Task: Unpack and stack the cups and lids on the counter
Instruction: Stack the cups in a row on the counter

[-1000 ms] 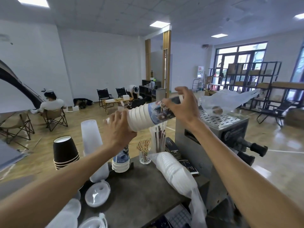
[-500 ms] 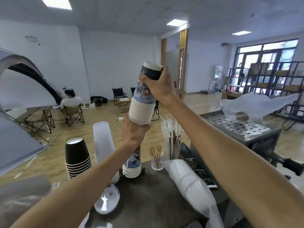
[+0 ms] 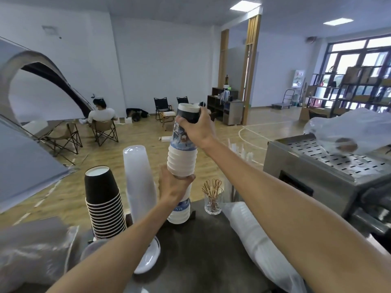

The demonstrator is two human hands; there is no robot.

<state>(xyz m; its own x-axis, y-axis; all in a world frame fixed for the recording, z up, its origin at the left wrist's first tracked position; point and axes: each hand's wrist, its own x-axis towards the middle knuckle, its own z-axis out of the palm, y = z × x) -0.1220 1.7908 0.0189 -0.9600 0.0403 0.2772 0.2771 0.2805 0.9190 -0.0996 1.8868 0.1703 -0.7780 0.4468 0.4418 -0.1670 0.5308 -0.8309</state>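
Printed cup stack [image 3: 182, 149] | upright, white rims ribbed | both hands holding

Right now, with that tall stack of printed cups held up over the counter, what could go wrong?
The stack of printed cups is held only at its ends, the right hand gripping the top and the left hand under the bottom; it could buckle or slip apart.

It hangs just above the shorter printed stack, so a crooked landing might tip both.

The clear cup stack and the glass of stirrers stand close on either side and could get knocked.
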